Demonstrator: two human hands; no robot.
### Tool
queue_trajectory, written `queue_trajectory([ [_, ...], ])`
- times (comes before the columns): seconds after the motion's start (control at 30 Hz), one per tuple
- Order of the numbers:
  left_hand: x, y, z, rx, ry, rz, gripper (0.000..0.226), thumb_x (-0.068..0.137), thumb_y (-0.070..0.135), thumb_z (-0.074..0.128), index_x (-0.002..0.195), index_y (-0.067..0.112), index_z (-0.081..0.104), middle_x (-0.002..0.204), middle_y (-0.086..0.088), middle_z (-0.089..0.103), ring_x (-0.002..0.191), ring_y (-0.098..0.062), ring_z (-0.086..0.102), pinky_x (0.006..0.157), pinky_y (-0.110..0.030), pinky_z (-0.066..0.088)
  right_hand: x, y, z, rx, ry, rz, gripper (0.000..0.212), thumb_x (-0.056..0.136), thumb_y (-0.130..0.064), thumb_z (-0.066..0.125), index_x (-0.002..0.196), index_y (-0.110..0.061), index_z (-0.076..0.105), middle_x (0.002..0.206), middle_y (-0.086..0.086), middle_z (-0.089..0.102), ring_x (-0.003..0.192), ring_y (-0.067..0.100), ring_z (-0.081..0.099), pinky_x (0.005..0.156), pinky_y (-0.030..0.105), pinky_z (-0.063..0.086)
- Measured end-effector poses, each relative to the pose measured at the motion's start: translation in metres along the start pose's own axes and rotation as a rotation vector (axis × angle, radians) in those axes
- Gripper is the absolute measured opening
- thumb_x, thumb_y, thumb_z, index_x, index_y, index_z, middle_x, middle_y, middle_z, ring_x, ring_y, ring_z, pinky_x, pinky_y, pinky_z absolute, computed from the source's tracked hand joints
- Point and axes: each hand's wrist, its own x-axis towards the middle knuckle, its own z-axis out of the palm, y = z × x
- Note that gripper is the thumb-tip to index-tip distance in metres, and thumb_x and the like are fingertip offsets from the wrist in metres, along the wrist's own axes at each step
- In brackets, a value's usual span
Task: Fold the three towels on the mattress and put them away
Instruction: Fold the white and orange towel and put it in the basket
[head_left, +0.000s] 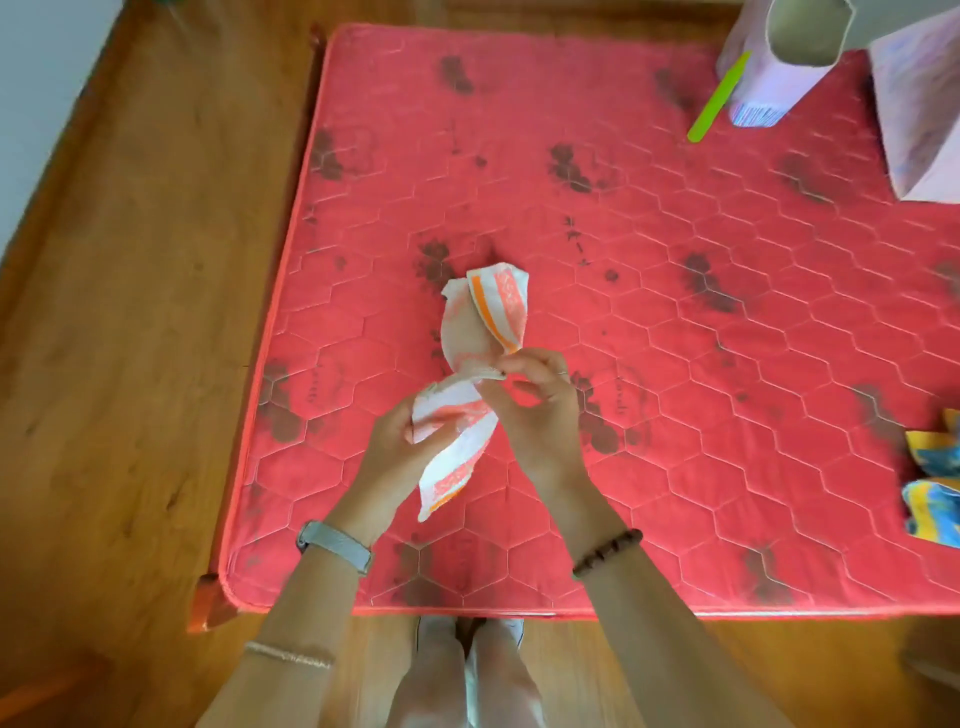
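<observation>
Presently, the orange-and-white towel is held by both hands. A bunched edge near its middle is pinched between the thumb and forefinger of the right hand, and the remaining fingers are loosely curled. A lower stretch is gripped in the curled fingers of the left hand, which is set at about 8 o'clock from the right.

Between the two grips the cloth is twisted rather than spread. Its long axis runs roughly from 12 o'clock to 7 o'clock: one lobe reaches away from the right-hand pinch toward 12, and a tail hangs past the left hand toward 6. Whether the far lobe rests on the red mattress cannot be told.

As the hands are close together, the towel's width is gathered up. It is judged that corners must be found and the hands drawn apart across that axis before a fold can be laid.

Blue-and-yellow cloths, taken to be the other towels, lie at 3 o'clock, nearer the right hand. A pink container stands at 1 o'clock.
</observation>
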Motion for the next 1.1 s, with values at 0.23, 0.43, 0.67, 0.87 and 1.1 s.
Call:
queue_trajectory([
  [0.23, 0.004, 0.070, -0.004, 0.039, 0.145, 0.143, 0.001, 0.087, 0.022, 0.074, 0.087, 0.022, 0.073, 0.077, 0.013, 0.067, 0.073, -0.002, 0.057, 0.068, -0.015, 0.041, 0.034, -0.092, -0.013, 0.087, -0.045, -0.133, 0.014, 0.088, -0.004, 0.063, 0.088, -0.018, 0.062, 0.091, -0.002, 0.068, 0.089, 0.010, 0.063, 0.083, 0.026, 0.050],
  [0.43, 0.009, 0.147, -0.001, 0.005, 0.088, 0.306, 0.013, 0.081, 0.022, 0.079, 0.090, 0.013, 0.075, 0.082, 0.001, 0.069, 0.078, -0.006, 0.058, 0.068, -0.019, 0.046, 0.048, -0.147, -0.022, -0.023, -0.183, -0.170, 0.013, 0.082, -0.006, 0.072, 0.087, -0.018, 0.071, 0.086, -0.005, 0.070, 0.079, 0.000, 0.062, 0.075, 0.015, 0.044],
  [0.67, 0.011, 0.190, -0.002, 0.040, 0.066, 0.317, 0.009, 0.084, 0.010, 0.075, 0.087, 0.003, 0.072, 0.078, -0.002, 0.066, 0.072, -0.007, 0.056, 0.062, -0.017, 0.044, 0.071, -0.189, -0.036, -0.103, -0.085, -0.377, 0.014, 0.080, -0.003, 0.071, 0.085, -0.016, 0.072, 0.079, -0.008, 0.062, 0.078, -0.004, 0.052, 0.073, 0.011, 0.039],
  [0.87, 0.014, 0.195, -0.023, 0.020, 0.175, 0.227, 0.014, 0.079, 0.010, 0.080, 0.083, 0.000, 0.072, 0.067, -0.002, 0.064, 0.061, -0.009, 0.056, 0.058, -0.020, 0.046, 0.088, -0.224, -0.056, 0.091, 0.048, -0.352, 0.009, 0.088, 0.000, 0.064, 0.091, -0.006, 0.069, 0.081, -0.007, 0.065, 0.074, -0.008, 0.058, 0.072, 0.011, 0.043],
  [1.1, 0.034, 0.213, -0.036, 0.134, 0.245, 0.253, 0.007, 0.079, 0.016, 0.081, 0.083, 0.013, 0.076, 0.071, 0.010, 0.070, 0.068, -0.006, 0.061, 0.060, -0.015, 0.046, 0.113, -0.243, -0.080, 0.128, 0.188, -0.328, 0.011, 0.090, -0.003, 0.063, 0.095, -0.009, 0.071, 0.086, -0.009, 0.068, 0.079, -0.011, 0.060, 0.075, 0.010, 0.045],
])
